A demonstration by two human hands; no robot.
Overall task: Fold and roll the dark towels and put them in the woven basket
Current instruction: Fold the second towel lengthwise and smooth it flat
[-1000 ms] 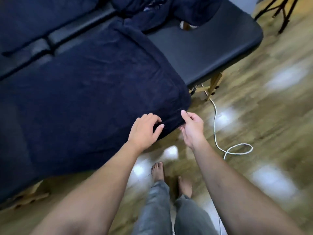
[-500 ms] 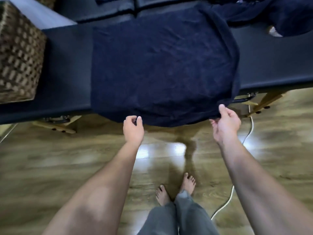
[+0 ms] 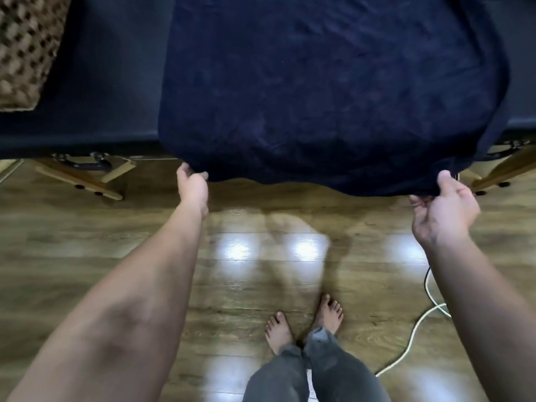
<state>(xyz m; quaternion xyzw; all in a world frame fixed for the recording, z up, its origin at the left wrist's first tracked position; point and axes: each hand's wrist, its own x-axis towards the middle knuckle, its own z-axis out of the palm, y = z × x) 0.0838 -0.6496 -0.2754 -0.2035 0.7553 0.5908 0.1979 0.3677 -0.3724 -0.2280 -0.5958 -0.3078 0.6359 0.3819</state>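
Observation:
A dark navy towel [image 3: 327, 82] lies spread flat over the black padded table [image 3: 110, 91], its near edge hanging over the table's front. My left hand [image 3: 193, 185] pinches the towel's near left corner. My right hand [image 3: 443, 207] grips the near right corner, thumb on top of the cloth. The woven basket [image 3: 26, 44] stands on the table at the far left, only partly in view.
The table's wooden legs [image 3: 78, 175] stick out below its front edge at left and right. A white cable [image 3: 414, 335] trails over the glossy wooden floor at the right. My bare feet [image 3: 301, 323] stand on the floor below the towel.
My hands have spread apart along the towel's near edge to its two corners. The view has moved closer to the table, and the towel now fills the upper frame.

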